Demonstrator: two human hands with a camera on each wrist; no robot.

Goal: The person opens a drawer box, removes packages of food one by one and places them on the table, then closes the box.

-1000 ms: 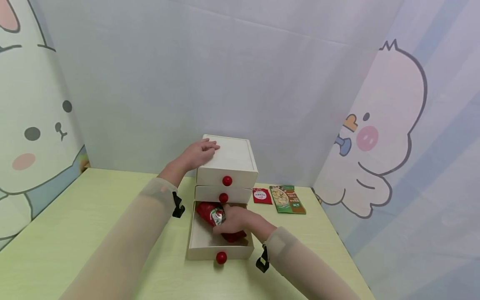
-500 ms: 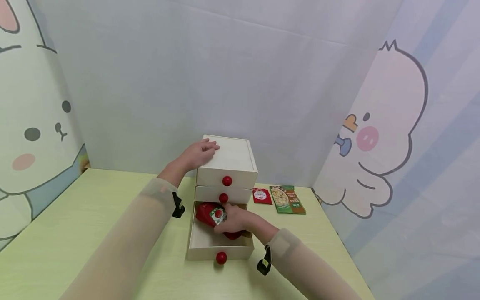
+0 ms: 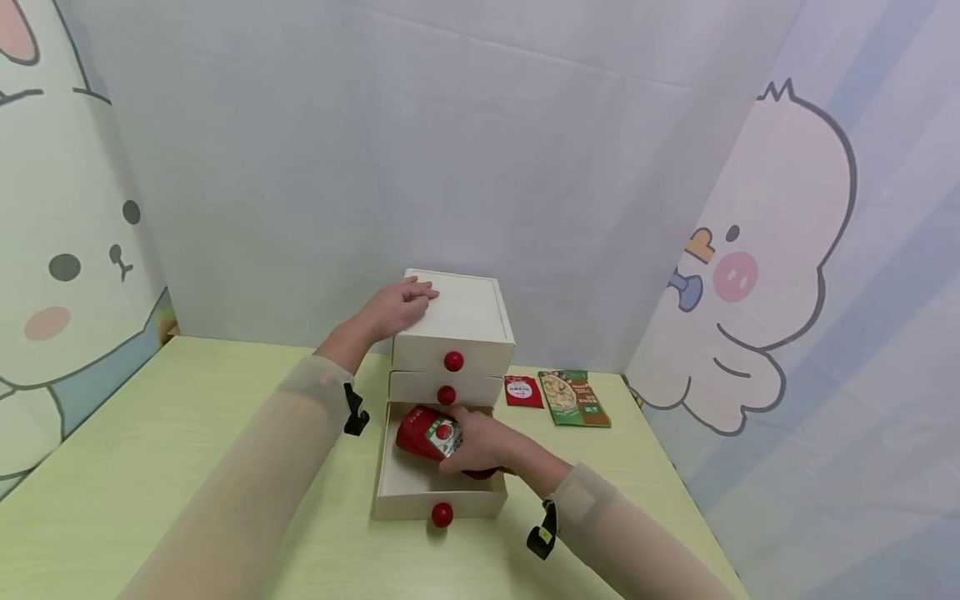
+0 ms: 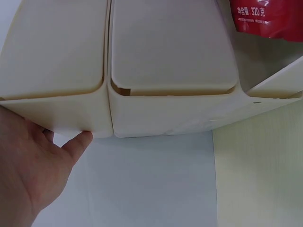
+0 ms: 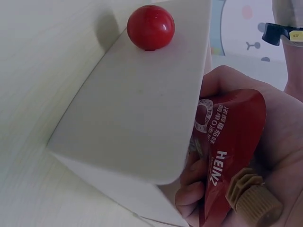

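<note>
My right hand point(image 3: 483, 442) grips a red Heinz ketchup pouch point(image 3: 420, 432) inside the pulled-out bottom drawer point(image 3: 405, 505) of a white drawer unit point(image 3: 465, 310). In the right wrist view, fingers and thumb curl round the pouch point(image 5: 239, 120), and its tan screw cap point(image 5: 258, 203) sticks out near the palm. My left hand point(image 3: 393, 310) rests on the unit's top at the left edge. In the left wrist view, the thumb of that hand point(image 4: 38, 165) lies against the unit's side wall. The hand partly hides the pouch in the head view.
Two upper drawers with red knobs point(image 3: 453, 361) are pushed in. Behind and right of the unit lie a small red packet point(image 3: 522, 391) and a green-brown food packet point(image 3: 575, 399) on the pale table point(image 3: 187, 433). A curtain point(image 3: 480, 167) stands behind.
My right hand has shifted a little to the right, and the ketchup pouch has turned and moved slightly right with it. The left hand has stayed in place.
</note>
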